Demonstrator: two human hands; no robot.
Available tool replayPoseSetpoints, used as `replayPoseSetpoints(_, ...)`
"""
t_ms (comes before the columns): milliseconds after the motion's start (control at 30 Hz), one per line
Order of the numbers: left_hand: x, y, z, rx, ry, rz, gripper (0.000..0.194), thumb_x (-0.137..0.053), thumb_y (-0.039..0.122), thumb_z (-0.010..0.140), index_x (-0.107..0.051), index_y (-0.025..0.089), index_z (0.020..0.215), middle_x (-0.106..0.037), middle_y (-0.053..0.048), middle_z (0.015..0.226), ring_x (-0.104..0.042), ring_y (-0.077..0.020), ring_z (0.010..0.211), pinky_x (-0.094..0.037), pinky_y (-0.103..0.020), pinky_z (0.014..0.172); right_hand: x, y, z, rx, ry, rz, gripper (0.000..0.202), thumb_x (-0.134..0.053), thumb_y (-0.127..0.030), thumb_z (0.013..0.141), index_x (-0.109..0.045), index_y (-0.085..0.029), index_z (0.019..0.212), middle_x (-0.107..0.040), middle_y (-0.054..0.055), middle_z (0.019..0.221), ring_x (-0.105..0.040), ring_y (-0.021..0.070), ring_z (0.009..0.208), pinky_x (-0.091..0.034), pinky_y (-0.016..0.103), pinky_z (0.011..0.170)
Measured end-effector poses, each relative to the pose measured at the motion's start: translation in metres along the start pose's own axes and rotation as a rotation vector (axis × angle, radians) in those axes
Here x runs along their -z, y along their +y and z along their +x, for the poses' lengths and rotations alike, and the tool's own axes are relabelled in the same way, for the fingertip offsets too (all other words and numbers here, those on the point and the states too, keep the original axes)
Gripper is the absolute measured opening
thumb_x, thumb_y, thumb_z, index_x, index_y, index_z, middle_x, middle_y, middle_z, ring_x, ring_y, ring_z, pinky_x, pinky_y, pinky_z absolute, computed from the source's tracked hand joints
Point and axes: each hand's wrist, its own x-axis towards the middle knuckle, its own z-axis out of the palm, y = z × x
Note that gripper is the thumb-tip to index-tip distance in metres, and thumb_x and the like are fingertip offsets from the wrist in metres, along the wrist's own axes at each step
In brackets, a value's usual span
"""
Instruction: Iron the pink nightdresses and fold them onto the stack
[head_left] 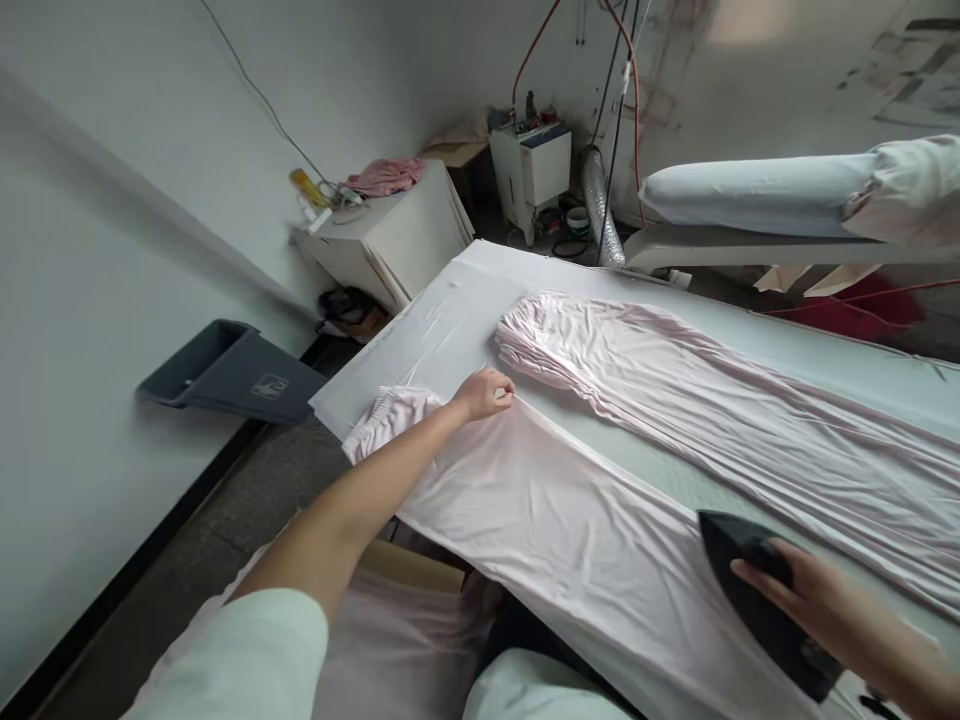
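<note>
1. L hand (486, 395): thumb + fingers pinching far edge of near pink length (570, 510), just right of gathered cuff (386, 415). Prob. to keep edge taut, fabric flat.
2. R hand (840, 610): wrapped round handle of dark iron (757, 590), tip pointing far-left, over right part of same length. Sole contact w/ cloth: can't tell. Hands well apart, likely so L fingers stay clear of heat.
3. Near length lies along near side of bench (450, 310); far pink length (720, 380) beside it, gathered end left. Joined off right? Can't tell. Far length prob. limits room on that side.
4. Padded arm (757, 195) far right, above bench's far edge; could block reach there.
5. Bkgd: grey bin (240, 370) left; side table (412, 240) w/ pink cloth (386, 177), white cabinet (510, 180), silver duct (598, 205) far.
</note>
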Motion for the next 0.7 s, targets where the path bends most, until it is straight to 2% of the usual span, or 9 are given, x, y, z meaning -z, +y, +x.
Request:
replayPoseSetpoints(100, 0.004, -0.011, 0.009, -0.12, -0.023, -0.025, 0.016, -0.061, 0.015, 0.079, -0.074, 0.023, 0.085, -0.072, -0.002, 0.085, -0.062, -0.0201, 0.091, -0.045, -0.03, 0.094, -0.044, -0.099, 0.013, 0.117, -0.306, -0.099, 0.033, -0.06, -0.058, 0.083, -0.065, -0.026, 0.08, -0.069, 0.004, 0.069, -0.063, 0.0223, 0.058, -0.04, 0.031, 0.054)
replayPoseSetpoints(167, 0.0, -0.017, 0.012, -0.187, -0.04, -0.005, 0.018, -0.06, 0.016, 0.081, -0.074, 0.023, 0.089, -0.071, -0.003, 0.082, -0.062, -0.021, 0.088, -0.044, -0.032, 0.094, -0.069, -0.175, 0.037, 0.221, -0.396, -0.212, 0.028, -0.055, -0.051, 0.089, -0.064, -0.024, 0.09, -0.073, 0.007, 0.083, -0.068, 0.0247, 0.073, -0.04, 0.031, 0.061)
replayPoseSetpoints(267, -0.001, -0.041, 0.007, -0.235, -0.072, 0.0, 0.016, -0.06, 0.021, 0.087, -0.074, 0.022, 0.092, -0.072, -0.006, 0.087, -0.063, -0.0232, 0.096, -0.042, -0.035, 0.098, -0.095, -0.283, 0.092, 0.314, -0.351, -0.301, 0.033, -0.052, -0.052, 0.093, -0.064, -0.022, 0.101, -0.074, 0.01, 0.093, -0.07, 0.0275, 0.085, -0.04, 0.031, 0.066)
replayPoseSetpoints(333, 0.011, -0.076, -0.006, -0.175, -0.064, -0.022, 0.015, -0.065, 0.029, 0.087, -0.074, 0.021, 0.096, -0.073, -0.008, 0.101, -0.061, -0.025, 0.107, -0.04, -0.036, 0.103, -0.105, -0.338, 0.13, 0.296, -0.279, -0.311, 0.04, -0.049, -0.056, 0.095, -0.064, -0.021, 0.108, -0.073, 0.012, 0.1, -0.069, 0.0286, 0.09, -0.041, 0.032, 0.068)
replayPoseSetpoints(433, 0.049, -0.152, -0.041, 0.159, -0.071, -0.034, 0.039, -0.088, 0.039, 0.064, -0.072, 0.02, 0.094, -0.071, -0.011, 0.11, -0.056, -0.0307, 0.12, -0.035, -0.038, 0.109, -0.107, -0.386, 0.171, 0.193, -0.182, -0.34, 0.047, -0.046, -0.06, 0.096, -0.064, -0.019, 0.111, -0.072, 0.014, 0.104, -0.068, 0.0292, 0.092, -0.042, 0.033, 0.07)
replayPoseSetpoints(500, 0.077, -0.2, -0.069, 0.387, -0.126, -0.062, 0.043, -0.094, 0.04, 0.05, -0.071, 0.02, 0.079, -0.073, -0.01, 0.093, -0.059, -0.033, 0.113, -0.038, -0.04, 0.106, -0.104, -0.4, 0.176, 0.161, -0.177, -0.378, 0.05, -0.045, -0.062, 0.096, -0.065, -0.017, 0.107, -0.072, 0.014, 0.101, -0.068, 0.0281, 0.089, -0.041, 0.033, 0.067)
replayPoseSetpoints(533, 0.088, -0.22, -0.083, 0.483, -0.143, -0.114, 0.04, -0.094, 0.041, 0.049, -0.069, 0.019, 0.071, -0.071, -0.009, 0.081, -0.061, -0.0324, 0.105, -0.041, -0.038, 0.102, -0.103, -0.405, 0.171, 0.171, -0.196, -0.4, 0.052, -0.045, -0.064, 0.096, -0.065, -0.017, 0.105, -0.071, 0.014, 0.099, -0.067, 0.0275, 0.086, -0.041, 0.033, 0.065)
replayPoseSetpoints(600, 0.102, -0.247, -0.107, 0.623, -0.11, -0.257, 0.039, -0.087, 0.051, 0.062, -0.067, 0.018, 0.067, -0.067, -0.006, 0.068, -0.063, -0.0286, 0.092, -0.045, -0.035, 0.092, -0.105, -0.414, 0.15, 0.245, -0.256, -0.438, 0.056, -0.043, -0.068, 0.094, -0.066, -0.017, 0.099, -0.071, 0.013, 0.093, -0.066, 0.0264, 0.08, -0.039, 0.033, 0.062)
replayPoseSetpoints(700, 0.103, -0.261, -0.139, 0.769, -0.004, -0.472, 0.061, -0.055, 0.071, 0.085, -0.071, 0.012, 0.082, -0.07, -0.007, 0.073, -0.064, -0.0245, 0.086, -0.047, -0.032, 0.083, -0.128, -0.443, 0.111, 0.443, -0.409, -0.443, 0.053, -0.046, -0.068, 0.093, -0.067, -0.02, 0.093, -0.073, 0.011, 0.092, -0.067, 0.0254, 0.079, -0.041, 0.032, 0.063)
